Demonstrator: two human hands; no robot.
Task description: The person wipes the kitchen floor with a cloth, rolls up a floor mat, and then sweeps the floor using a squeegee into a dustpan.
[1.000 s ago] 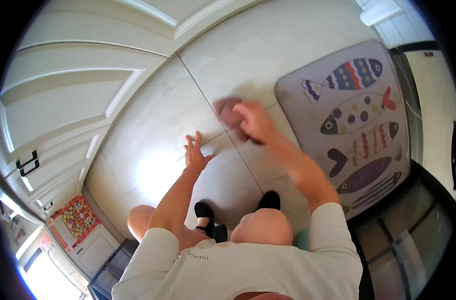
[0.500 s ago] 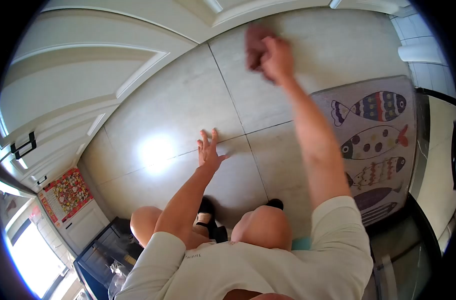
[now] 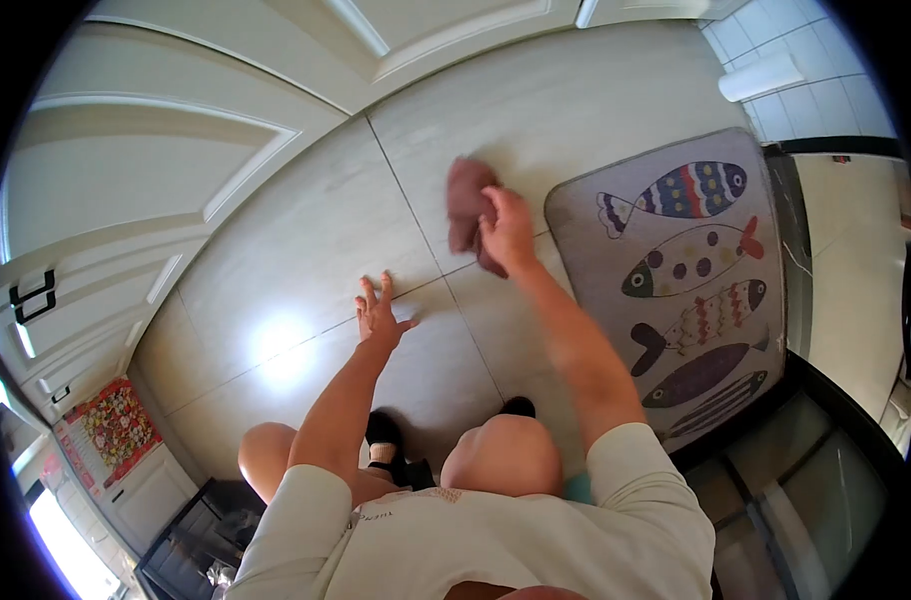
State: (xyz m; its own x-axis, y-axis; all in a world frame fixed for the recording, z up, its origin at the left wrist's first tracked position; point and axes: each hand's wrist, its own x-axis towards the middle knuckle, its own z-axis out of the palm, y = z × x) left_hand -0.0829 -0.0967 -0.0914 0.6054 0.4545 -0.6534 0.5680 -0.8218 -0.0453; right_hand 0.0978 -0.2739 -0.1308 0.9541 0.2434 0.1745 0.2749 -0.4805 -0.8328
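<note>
A dark reddish cloth (image 3: pixel 469 203) is bunched on the pale tiled floor (image 3: pixel 306 240). My right hand (image 3: pixel 508 228) grips its right side, with the fingers closed on it. To the lower left, my left hand (image 3: pixel 379 311) has its fingers spread and rests on the tiles near a joint line; it holds nothing. The grey mat with fish pictures (image 3: pixel 676 270) lies to the right of my right hand.
White panelled cabinets (image 3: pixel 156 150) with black handles (image 3: pixel 33 297) run along the upper left. A white roll (image 3: pixel 761 77) is near the tiled wall at the upper right. Dark-framed glass (image 3: pixel 776 490) stands at the lower right. My knees and black shoes (image 3: pixel 384 430) are below my hands.
My right hand and the cloth went up toward the cabinets, then came back down near the tile joint. My left hand stays spread on the floor. The view has shifted.
</note>
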